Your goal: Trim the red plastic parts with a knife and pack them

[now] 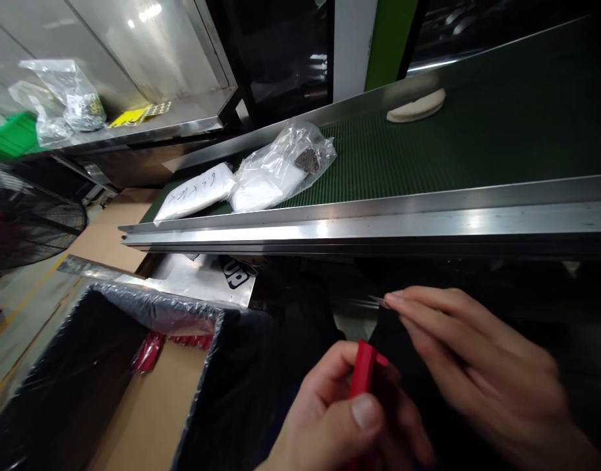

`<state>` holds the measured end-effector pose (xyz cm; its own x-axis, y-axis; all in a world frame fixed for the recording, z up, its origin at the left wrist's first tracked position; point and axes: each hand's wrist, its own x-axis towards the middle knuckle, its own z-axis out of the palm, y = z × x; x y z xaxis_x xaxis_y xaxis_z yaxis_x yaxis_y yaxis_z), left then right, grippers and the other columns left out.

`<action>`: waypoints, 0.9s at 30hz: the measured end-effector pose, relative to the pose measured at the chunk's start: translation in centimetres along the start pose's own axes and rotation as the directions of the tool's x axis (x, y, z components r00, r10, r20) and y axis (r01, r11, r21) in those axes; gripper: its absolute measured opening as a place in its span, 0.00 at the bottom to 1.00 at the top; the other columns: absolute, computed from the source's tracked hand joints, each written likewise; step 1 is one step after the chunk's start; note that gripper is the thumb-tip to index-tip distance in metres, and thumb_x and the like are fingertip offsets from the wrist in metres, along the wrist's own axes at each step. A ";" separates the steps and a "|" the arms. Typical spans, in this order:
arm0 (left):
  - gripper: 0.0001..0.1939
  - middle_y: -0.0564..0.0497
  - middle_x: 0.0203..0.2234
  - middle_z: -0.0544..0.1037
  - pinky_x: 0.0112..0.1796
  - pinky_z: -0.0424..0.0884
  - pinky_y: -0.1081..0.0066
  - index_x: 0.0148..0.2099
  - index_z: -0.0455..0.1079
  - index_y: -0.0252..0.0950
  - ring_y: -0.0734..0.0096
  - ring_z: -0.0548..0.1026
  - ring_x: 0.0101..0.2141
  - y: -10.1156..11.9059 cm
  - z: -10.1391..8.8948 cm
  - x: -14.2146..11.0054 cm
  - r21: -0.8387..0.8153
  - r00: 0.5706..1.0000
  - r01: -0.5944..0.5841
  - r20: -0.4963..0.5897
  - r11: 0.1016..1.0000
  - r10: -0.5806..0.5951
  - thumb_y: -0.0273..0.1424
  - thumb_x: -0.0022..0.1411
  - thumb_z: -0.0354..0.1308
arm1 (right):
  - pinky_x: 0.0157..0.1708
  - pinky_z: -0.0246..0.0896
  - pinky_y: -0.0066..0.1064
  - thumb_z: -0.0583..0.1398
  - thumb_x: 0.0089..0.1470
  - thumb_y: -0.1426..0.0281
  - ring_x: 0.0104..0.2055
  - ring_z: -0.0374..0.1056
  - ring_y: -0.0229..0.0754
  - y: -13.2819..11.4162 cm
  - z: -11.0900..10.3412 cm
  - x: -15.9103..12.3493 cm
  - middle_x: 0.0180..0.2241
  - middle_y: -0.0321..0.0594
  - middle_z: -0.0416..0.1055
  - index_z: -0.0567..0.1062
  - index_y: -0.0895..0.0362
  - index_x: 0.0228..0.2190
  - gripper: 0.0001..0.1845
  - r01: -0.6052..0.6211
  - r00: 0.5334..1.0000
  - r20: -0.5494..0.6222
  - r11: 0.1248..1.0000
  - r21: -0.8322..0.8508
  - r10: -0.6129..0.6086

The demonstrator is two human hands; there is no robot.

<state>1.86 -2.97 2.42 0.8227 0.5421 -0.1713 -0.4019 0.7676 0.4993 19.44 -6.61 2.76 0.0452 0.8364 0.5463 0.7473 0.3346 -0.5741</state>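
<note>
My left hand [330,412] is closed round a red plastic part [363,369], its thumb pressed on the near face. To its right, my right hand [482,366] pinches a small thin pointed blade [379,301] between thumb and fingertips. The blade's tip points left, apart from the red part. Both hands are over my dark-clothed lap, in front of the conveyor's metal edge. The lower end of the red part is hidden by my left hand.
A green conveyor belt [359,157] carries a clear plastic bag [285,167], a white packet with handwriting [197,191] and a curved cream-coloured piece [417,106]. At lower left stands a box lined with black plastic [215,366], holding red pieces [148,351]. A fan [30,216] is at far left.
</note>
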 end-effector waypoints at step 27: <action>0.33 0.44 0.18 0.71 0.14 0.59 0.79 0.31 0.72 0.26 0.74 0.68 0.14 0.3 0.4 0.3 -0.063 0.965 0.213 -0.146 0.975 -0.220 0.54 0.61 0.46 | 0.40 0.60 0.40 0.54 0.59 0.82 0.45 0.67 0.47 -0.4 -0.2 -0.2 0.43 0.46 0.72 0.75 0.58 0.46 0.17 0.158 0.986 0.059 0.986 -0.062 -0.154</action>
<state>2.17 -2.70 2.86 0.8229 0.4043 -0.3992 -0.2423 0.8852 0.3971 19.26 -6.95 3.03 -0.1100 0.7991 0.5911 0.7847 0.4348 -0.4418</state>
